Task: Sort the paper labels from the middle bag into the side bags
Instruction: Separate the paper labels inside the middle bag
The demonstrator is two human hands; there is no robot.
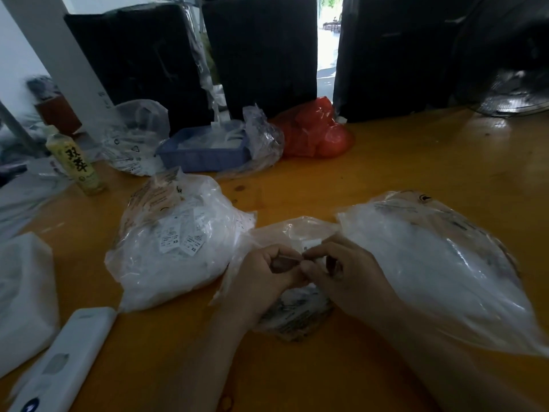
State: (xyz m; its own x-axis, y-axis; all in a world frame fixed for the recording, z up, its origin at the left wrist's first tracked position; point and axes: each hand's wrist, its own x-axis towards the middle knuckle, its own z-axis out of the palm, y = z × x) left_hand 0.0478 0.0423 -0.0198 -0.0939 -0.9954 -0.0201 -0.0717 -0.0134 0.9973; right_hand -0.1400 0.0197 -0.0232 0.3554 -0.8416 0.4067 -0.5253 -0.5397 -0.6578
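Observation:
The middle bag (pixel 292 315), clear plastic and nearly flat, lies under my hands at the table's centre front. My left hand (pixel 264 270) and my right hand (pixel 341 269) meet above it, fingers curled, and together pinch a small white paper label (pixel 312 243) whose top edge shows between the fingertips. The left side bag (pixel 178 248) is full of white labels, some marked XS. On the right lies the right side bag (pixel 439 263), large, clear and full of white contents.
The orange wooden table (pixel 371 179) carries a yellow drink bottle (pixel 75 162), a blue basket (pixel 205 153) in plastic, another printed bag (pixel 133 138) and a red bag (pixel 318 129) at the back. A white remote-like device (pixel 65 361) and a white package (pixel 23 298) lie front left. A fan (pixel 511 93) stands back right.

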